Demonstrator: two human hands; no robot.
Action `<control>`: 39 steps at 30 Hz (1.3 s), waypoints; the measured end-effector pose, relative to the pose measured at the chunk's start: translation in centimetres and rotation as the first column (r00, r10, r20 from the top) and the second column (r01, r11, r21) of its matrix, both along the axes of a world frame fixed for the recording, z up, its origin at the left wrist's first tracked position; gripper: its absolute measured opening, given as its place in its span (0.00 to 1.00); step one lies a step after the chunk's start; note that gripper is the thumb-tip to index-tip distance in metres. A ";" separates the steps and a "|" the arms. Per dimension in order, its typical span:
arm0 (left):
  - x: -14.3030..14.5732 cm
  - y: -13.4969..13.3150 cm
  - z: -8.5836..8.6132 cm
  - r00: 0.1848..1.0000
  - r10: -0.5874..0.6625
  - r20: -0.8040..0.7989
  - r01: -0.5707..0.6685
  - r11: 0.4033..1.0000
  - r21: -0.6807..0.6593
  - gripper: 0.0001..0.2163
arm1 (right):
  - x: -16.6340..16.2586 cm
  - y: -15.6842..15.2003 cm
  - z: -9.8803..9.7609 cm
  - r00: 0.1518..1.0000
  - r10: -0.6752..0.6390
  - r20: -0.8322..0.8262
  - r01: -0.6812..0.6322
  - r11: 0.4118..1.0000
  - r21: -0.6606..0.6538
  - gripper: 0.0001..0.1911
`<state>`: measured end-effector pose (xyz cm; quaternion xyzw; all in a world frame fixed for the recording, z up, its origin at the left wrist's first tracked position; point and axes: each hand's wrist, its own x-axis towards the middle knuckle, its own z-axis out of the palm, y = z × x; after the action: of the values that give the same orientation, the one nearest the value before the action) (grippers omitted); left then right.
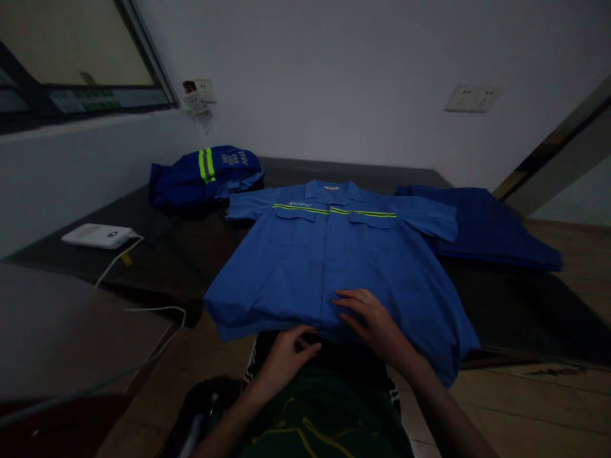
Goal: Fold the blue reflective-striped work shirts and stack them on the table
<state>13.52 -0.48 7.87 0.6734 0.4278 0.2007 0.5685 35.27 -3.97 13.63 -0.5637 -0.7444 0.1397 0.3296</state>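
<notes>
The shirt (296, 267) lies lengthwise ahead on the table (172, 251), collar (312, 189) farthest; my right hand (370, 315), fingers apart, is nearer the button (330, 298) (my left hand's (286, 350) grip, I can't tell).

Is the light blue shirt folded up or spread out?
Spread out: the shirt lies front up, both sleeves out sideways, collar at the far end.

A blue shirt (305, 261) is covering the middle of the dark table (174, 248). Bare tabletop is lying open between shirt and white device (98, 236), whose cable (111, 262) is trailing over the edge. A bundled garment (179, 181) is blocking back left; folded fabric (496, 229) is blocking the right, with room in front.
</notes>
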 end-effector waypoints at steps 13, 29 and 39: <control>-0.8 -1.6 0.4 1.000 0.024 -0.011 -0.023 0.997 0.077 0.10 | 2.2 -2.8 1.4 0.929 -0.176 -0.326 0.177 0.984 -0.028 0.14; -15.7 6.0 -5.2 0.767 0.631 -0.122 -0.610 0.774 0.171 0.28 | 13.1 -14.7 -8.2 0.610 -0.751 -0.253 0.396 0.566 -0.723 0.31; -17.0 3.6 0.3 0.798 0.600 -0.057 -0.595 0.768 -0.237 0.23 | 13.0 -16.2 -5.5 0.499 -0.808 -0.312 0.442 0.547 -0.711 0.22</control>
<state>-3.49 3.08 8.18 0.4257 0.6344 0.3244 0.5577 48.27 -20.13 8.13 -0.7938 -0.2476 0.3816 0.4036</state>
